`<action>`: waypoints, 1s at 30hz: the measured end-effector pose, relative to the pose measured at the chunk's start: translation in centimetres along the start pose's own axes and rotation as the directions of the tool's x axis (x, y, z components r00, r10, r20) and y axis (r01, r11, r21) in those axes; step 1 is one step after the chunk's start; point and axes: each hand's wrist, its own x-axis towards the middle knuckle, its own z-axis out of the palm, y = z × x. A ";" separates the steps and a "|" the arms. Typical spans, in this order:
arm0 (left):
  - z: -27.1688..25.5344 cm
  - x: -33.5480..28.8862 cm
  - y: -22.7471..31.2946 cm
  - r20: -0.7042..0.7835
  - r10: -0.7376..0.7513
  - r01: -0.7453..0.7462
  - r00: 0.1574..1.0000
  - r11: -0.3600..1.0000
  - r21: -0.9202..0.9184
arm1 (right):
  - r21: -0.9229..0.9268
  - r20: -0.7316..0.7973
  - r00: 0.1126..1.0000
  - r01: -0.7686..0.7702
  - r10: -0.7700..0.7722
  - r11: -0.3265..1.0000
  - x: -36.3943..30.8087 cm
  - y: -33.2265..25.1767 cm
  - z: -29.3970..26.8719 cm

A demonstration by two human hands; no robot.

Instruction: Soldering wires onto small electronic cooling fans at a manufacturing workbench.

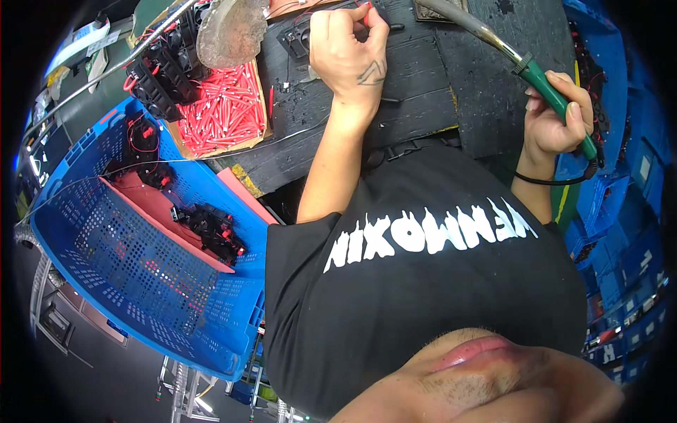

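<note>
My right hand (560, 116) is wrapped round the green handle of a soldering iron (541, 86). Its metal shaft slants up and left, past the top edge of the picture, so the tip is out of sight. At the top middle, my left hand (349, 53) is closed in a pinch. A small red piece (365, 10), perhaps the end of a red wire, shows at its fingertips. Beside that hand, partly covered by it, a black plastic part (295, 41) lies on the dark workbench (412, 92).
Left of my left hand, a cardboard tray (262, 106) holds many short red tubes. Black fan-like units (159, 77) stack behind it. A blue perforated crate (92, 233) with black units and pink dividers stands at the left. Blue bins (635, 176) line the right. A cable hangs from the iron.
</note>
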 end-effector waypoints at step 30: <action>-15.6 -5.4 -1.7 0.452 -0.272 0.315 0.850 0.949 -0.021 | 0.491 0.127 0.878 -0.460 0.462 0.739 2.5 3.7 -2.1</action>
